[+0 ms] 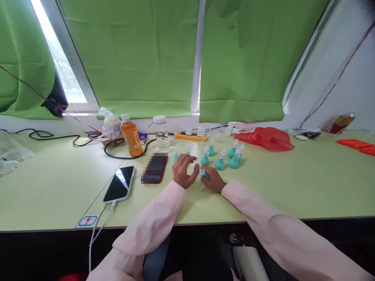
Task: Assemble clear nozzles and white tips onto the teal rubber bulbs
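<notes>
Teal bottle was gripped in our curled right hand, while our left hand, loosely spread beside it, seemed to hold nothing.

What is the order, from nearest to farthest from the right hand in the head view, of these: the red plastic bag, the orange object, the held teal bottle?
1. Teal bottle: in the right hand's grip.
2. Red plastic bag: beyond, to the right.
3. Orange object: far right.
</notes>
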Available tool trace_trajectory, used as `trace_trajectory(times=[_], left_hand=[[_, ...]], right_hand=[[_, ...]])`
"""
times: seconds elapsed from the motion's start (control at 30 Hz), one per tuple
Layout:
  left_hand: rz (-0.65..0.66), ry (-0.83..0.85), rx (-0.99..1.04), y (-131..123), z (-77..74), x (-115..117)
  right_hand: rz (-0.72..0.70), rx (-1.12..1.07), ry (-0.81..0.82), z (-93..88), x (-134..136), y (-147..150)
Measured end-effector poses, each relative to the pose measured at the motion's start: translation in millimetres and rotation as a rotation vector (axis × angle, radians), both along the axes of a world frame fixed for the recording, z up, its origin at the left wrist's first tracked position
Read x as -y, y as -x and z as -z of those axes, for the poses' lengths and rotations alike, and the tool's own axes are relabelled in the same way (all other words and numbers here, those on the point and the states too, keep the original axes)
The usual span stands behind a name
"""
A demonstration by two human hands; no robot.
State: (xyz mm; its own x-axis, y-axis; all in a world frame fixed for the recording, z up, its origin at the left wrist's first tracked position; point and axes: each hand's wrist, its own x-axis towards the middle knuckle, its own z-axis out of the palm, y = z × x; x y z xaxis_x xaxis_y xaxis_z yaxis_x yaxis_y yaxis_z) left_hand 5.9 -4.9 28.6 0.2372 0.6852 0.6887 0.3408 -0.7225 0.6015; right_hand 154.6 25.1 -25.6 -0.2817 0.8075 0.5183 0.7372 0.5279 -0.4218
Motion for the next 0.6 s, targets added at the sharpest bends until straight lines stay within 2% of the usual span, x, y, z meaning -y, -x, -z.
trace_trajectory(times=[0.03, 0.07, 0.13, 0.27, 0.43, 0.6], left_hand=[[-0.110, -0.031, -0.050, -1, 1.8, -12], [-0.159, 0.004, -0.124, -3, 5.2, -21], [-0.304, 0.144, -0.259, -5, 15.4, -30], [-0.368, 0.283, -0.320, -4, 34.8, -42], [-0.308, 0.353, -0.325, 6, 44.0, -64], [-0.167, 0.445, -0.268, 8, 49.8, -79]], right_hand=[[0.029, 0.025, 0.015, -0.5, 2, 2], [0.066, 0.045, 0.031, -1.0, 4, 5], [0.148, 0.074, 0.062, -1.2, 7, 15], [0.266, 0.124, 0.085, -0.6, 8, 34], [0.301, 0.173, 0.078, -0.8, -4, 38], [0.326, 0.182, 0.090, 0.6, -12, 34]])
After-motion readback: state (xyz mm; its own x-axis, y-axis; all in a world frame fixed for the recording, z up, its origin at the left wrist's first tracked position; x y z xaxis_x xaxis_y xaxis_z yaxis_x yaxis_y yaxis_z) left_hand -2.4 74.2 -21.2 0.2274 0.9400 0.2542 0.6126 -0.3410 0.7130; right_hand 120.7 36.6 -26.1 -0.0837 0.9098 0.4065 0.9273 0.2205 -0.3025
